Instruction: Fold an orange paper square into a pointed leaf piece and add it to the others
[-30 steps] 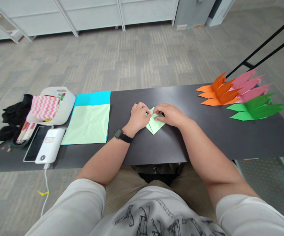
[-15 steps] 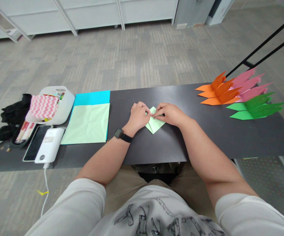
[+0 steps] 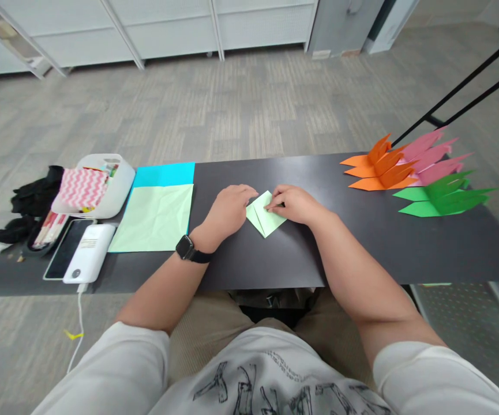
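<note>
A pale green piece of paper [image 3: 263,220], folded into a small diamond with crease lines and layered flaps, lies flat on the dark table in front of me. My right hand [image 3: 297,204] is at its right side, fingers bent and thumb and fingertips pressed together on the upper layer. To the left, my left hand [image 3: 229,210] rests beside the paper's left corner, its fingers stretched out and holding nothing; whether its tips touch the paper I cannot tell. A dark watch [image 3: 185,248] is on the left wrist.
Left on the table [image 3: 361,248] are a pale green sheet [image 3: 156,216] over blue paper [image 3: 167,172], a white basket [image 3: 124,181], a phone [image 3: 68,248] and a white power bank [image 3: 90,253] with a cable. Orange [image 3: 379,169], pink and green [image 3: 443,200] folded-paper shapes stand at the right.
My left hand has let go of the folded paper's middle and moved left, its fingers straightening. My right hand stays on the paper, and more of the paper's left side shows.
</note>
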### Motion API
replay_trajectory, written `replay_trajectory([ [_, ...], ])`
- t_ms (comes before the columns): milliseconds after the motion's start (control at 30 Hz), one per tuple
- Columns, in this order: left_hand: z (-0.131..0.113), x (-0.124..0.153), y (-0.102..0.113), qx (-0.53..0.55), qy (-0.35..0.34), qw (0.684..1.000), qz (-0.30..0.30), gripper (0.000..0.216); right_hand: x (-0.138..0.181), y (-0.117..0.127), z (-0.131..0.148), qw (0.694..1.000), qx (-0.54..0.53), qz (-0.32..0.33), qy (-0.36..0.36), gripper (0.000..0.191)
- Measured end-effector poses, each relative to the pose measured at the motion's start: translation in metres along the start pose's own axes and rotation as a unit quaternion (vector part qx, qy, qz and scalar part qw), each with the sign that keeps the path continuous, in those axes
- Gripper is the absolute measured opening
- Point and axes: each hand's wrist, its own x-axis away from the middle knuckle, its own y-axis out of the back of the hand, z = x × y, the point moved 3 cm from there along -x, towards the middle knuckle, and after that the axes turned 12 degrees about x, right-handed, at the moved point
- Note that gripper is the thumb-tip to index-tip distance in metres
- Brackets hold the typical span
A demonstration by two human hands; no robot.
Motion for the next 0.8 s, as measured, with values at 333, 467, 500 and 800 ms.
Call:
replay_trajectory([
  [333,0.008,0.035,-0.016,-0.071,-0.043,0.992,0.100,0.059,0.001,-0.001,0.000,1.000,0.005,-0.008,0.004,0.018],
  [467,0.013,0.040,-0.020,-0.070,-0.050,0.992,0.092,0.060,0.002,0.000,0.000,1.000,0.013,-0.012,0.004,0.018],
  [500,0.014,0.041,-0.021,-0.072,-0.053,0.992,0.092,0.059,0.002,0.000,0.000,1.000,0.016,-0.012,0.004,0.018],
  [800,0.016,0.044,-0.025,-0.059,-0.054,0.994,0.080,0.061,0.002,-0.002,0.000,1.000,0.020,-0.018,0.012,0.016],
])
